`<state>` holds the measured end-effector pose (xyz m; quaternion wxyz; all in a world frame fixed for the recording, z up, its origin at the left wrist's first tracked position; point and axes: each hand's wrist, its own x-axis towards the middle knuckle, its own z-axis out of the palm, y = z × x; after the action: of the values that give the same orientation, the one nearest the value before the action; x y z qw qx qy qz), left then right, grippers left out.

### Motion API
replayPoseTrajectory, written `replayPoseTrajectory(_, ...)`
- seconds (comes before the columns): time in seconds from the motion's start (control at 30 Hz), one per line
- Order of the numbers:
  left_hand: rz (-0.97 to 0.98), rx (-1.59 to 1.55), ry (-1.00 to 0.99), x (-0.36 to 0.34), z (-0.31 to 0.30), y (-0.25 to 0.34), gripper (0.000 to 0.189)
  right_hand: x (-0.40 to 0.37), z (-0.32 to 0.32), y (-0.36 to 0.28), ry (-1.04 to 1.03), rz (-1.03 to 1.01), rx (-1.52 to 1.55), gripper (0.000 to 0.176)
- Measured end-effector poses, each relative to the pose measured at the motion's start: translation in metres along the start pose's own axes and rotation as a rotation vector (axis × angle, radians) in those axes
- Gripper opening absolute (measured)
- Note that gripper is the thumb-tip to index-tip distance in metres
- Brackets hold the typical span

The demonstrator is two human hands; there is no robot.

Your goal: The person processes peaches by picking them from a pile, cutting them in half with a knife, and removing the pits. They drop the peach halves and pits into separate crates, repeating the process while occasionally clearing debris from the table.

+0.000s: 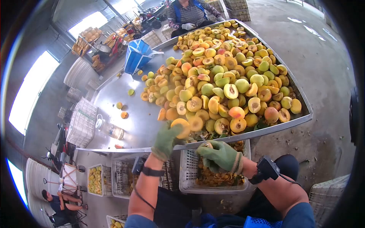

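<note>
My left hand [166,141], in a green glove, is at the near edge of the metal table [140,140], its fingers closed around a yellow-orange peach half [181,128]; both are slightly blurred. To its right, my right hand [219,155], gloved in green too, is closed above a crate. Something small and pale shows at its fingertips, but its kind is hidden by the glove. Beyond both hands spreads a big heap of halved peaches [231,91], yellow, green and reddish, some with the brown pit hollow facing up.
Below the table edge stands a plastic crate [184,178] holding peach scraps. A clear jug [110,129], a blue bag [137,57] and a white basket [82,123] are at the left. Another person [188,15] sits at the far end; a crate of fruit [99,179] is on the floor.
</note>
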<state>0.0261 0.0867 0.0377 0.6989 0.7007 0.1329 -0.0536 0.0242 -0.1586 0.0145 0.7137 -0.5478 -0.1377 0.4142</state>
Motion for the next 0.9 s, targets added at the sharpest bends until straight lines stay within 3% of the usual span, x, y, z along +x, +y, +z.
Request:
replayPoseTrajectory(0.1, 0.233, 0.035, -0.126, -0.017, 0.03, -0.002, 0.047, 0.01, 0.004, -0.003, -0.012, -0.025, -0.062, 0.035)
replayPoseTrajectory(0.33, 0.142, -0.033, -0.247, -0.016, 0.018, -0.022, 0.043, 0.023, 0.003, 0.014, 0.036, -0.052, -0.194, 0.037)
replayPoseTrajectory(0.43, 0.67, 0.672, -0.218, -0.009, 0.008, -0.037, 0.037, 0.021, 0.01, 0.016, 0.086, -0.087, -0.168, 0.035)
replayPoseTrajectory(0.53, 0.986, 1.005, -0.11, -0.001, 0.012, -0.049, 0.034, 0.045, 0.013, 0.054, 0.161, -0.246, -0.16, 0.034)
replayPoseTrajectory(0.63, 0.383, 0.325, -0.039, -0.022, 0.043, -0.047, 0.032, 0.037, 0.016, 0.053, 0.26, -0.309, -0.314, 0.034)
replayPoseTrajectory(0.73, 0.278, 0.264, 0.014, -0.024, 0.051, -0.05, 0.032, 0.029, 0.014, 0.044, 0.277, -0.228, -0.584, 0.036)
replayPoseTrajectory(0.9, 0.323, 0.239, 0.05, -0.026, 0.057, -0.055, 0.032, 0.022, 0.015, 0.038, 0.299, -0.192, -0.66, 0.035)
